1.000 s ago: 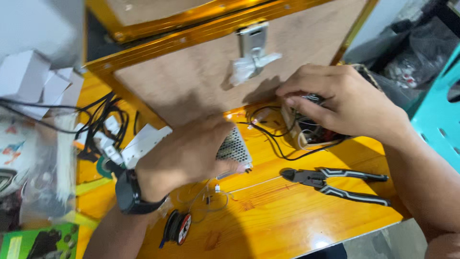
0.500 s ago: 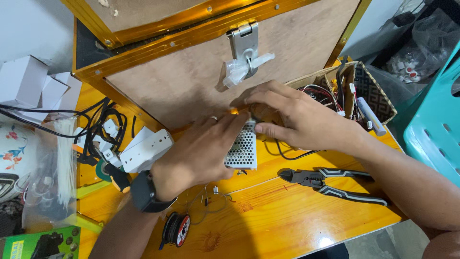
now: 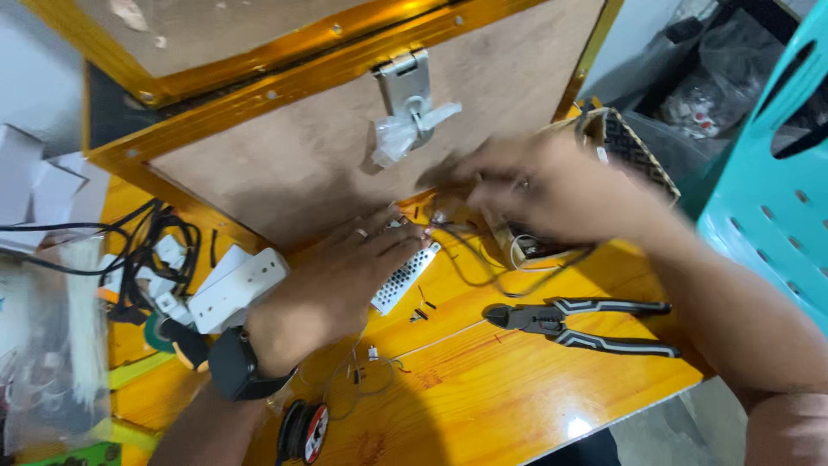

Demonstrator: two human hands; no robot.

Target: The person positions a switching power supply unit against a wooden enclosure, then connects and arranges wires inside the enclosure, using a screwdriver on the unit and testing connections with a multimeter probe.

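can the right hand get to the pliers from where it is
Probably yes. The pliers lie flat on the yellow table just below the right hand, with only loose dark wires between them and nothing on top. The left hand rests apart, on the perforated metal box.

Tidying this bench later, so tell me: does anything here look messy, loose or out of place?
Yes. Small wire offcuts lie scattered on the yellow table beside the pliers, and a crumpled bit of clear plastic hangs from the wooden box's metal latch.
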